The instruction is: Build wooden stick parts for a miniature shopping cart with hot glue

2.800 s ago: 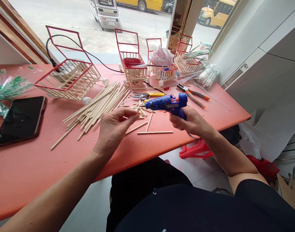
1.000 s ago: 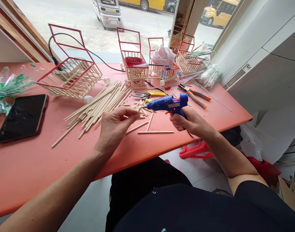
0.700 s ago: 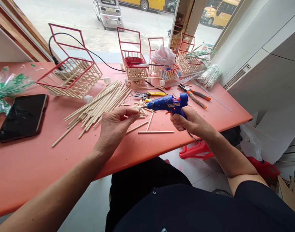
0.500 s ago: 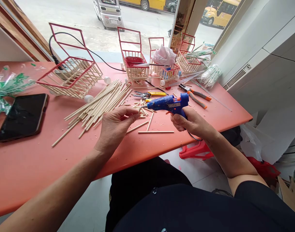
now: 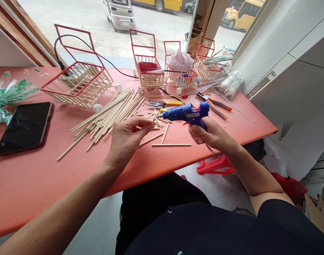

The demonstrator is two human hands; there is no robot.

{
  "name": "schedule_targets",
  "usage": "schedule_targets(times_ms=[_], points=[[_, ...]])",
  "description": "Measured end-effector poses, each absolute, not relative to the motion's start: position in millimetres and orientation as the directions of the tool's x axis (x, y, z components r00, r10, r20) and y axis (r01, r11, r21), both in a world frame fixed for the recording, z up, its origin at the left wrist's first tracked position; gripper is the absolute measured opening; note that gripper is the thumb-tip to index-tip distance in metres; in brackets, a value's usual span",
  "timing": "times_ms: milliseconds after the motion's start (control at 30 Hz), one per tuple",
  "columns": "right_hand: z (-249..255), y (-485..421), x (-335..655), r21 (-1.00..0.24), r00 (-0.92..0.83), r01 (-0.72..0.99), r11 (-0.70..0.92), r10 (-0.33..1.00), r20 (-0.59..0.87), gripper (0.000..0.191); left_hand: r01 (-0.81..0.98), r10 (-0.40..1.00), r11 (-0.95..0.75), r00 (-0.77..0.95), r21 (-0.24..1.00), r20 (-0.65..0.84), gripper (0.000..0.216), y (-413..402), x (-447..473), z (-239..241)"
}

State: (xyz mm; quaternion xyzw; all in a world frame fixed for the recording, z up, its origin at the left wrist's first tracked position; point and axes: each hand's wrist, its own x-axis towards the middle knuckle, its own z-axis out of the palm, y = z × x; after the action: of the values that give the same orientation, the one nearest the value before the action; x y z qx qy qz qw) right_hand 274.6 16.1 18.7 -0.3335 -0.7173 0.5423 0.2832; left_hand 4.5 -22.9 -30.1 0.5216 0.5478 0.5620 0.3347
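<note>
A blue hot glue gun (image 5: 187, 112) is gripped in my right hand (image 5: 208, 132), its nozzle pointing left. Between thumb and forefinger, my left hand (image 5: 130, 136) pinches a short wooden stick (image 5: 153, 120), mostly hidden by the fingers. The nozzle tip is close to the upper end of that stick; I cannot tell whether they touch. Short cut sticks (image 5: 165, 133) lie loose below the gun, one (image 5: 171, 145) nearer the table's front edge. To the left of my left hand spreads a pile of long wooden sticks (image 5: 108, 118).
Small stick carts with red rims (image 5: 79, 83) (image 5: 149, 72) stand along the back of the pink table (image 5: 58, 184). Yellow-handled wire strippers (image 5: 164, 103) and orange-grey pliers (image 5: 215, 104) lie behind the gun. A phone (image 5: 25, 127) rests at the left; a red stool (image 5: 215, 165) is below.
The glue gun has shifted slightly to the right, its nozzle drawing back a little from the short stick. My left hand is almost still.
</note>
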Motion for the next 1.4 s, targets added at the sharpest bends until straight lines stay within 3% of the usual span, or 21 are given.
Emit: schedule_targets(times_ms=[667, 1400], points=[[22.3, 18.4, 271.9, -0.961, -0.622, 0.194, 0.200, 0.782, 0.037, 0.062, 0.238, 0.950, -0.222, -0.167, 0.946, 0.265, 0.009, -23.4, 3.9, -29.3], [25.1, 18.5, 276.6, -0.947, -0.604, 0.231, 0.224, 0.796, 0.041, 0.062, 0.270, 0.973, -0.162, -0.118, 0.949, 0.200, 0.016, -22.9, 3.4, -28.1]])
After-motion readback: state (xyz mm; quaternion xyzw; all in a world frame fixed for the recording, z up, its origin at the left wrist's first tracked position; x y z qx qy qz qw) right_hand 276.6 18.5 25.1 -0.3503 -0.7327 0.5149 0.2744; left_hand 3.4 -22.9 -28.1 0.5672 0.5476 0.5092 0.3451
